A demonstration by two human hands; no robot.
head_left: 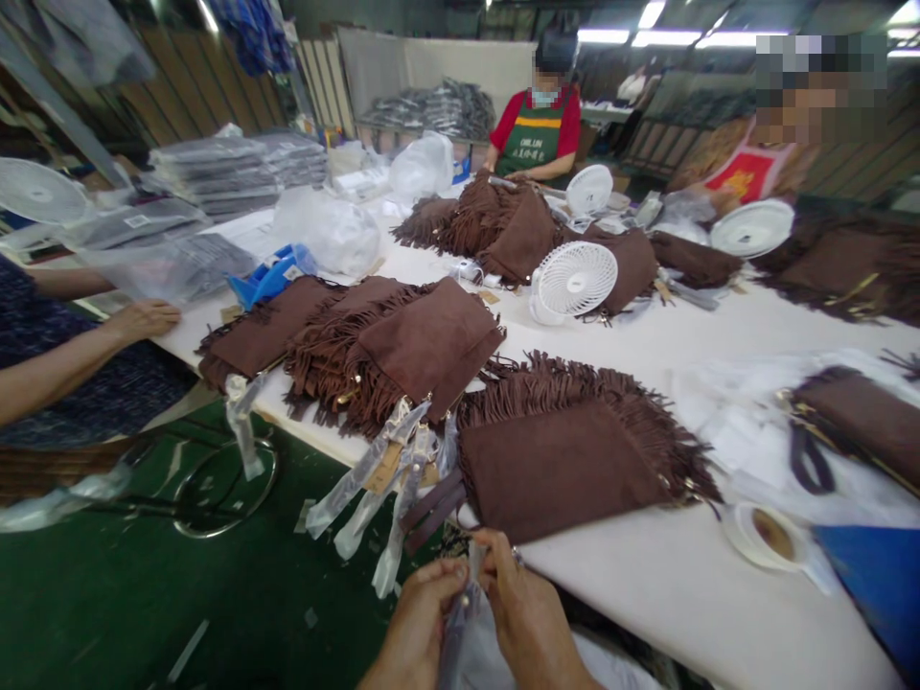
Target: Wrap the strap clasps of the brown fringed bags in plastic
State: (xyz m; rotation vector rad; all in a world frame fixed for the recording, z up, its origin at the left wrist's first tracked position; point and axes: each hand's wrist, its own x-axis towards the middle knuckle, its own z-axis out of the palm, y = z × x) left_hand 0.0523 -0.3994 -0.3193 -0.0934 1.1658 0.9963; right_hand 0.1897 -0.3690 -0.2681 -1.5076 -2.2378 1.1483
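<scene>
My left hand (419, 618) and my right hand (530, 613) meet at the table's near edge, both with fingers pinched on a clear plastic sleeve (460, 628). A strap seems to lie inside the sleeve, though my fingers partly hide it. Just beyond my hands lies a brown fringed bag (561, 470), flat on the white table, its dark strap (435, 508) hanging over the edge. Left of it is a stack of similar fringed bags (424, 340). Their plastic-wrapped straps (366, 489) and tan tags dangle off the table.
White fans (575, 280) stand among more brown bags. A tape roll (769, 537) lies on the right near a blue panel (873, 575). A blue tape dispenser (269, 276) sits behind the stack. At left, a co-worker's hand (140, 321) rests near plastic-bagged goods; two people stand across the table.
</scene>
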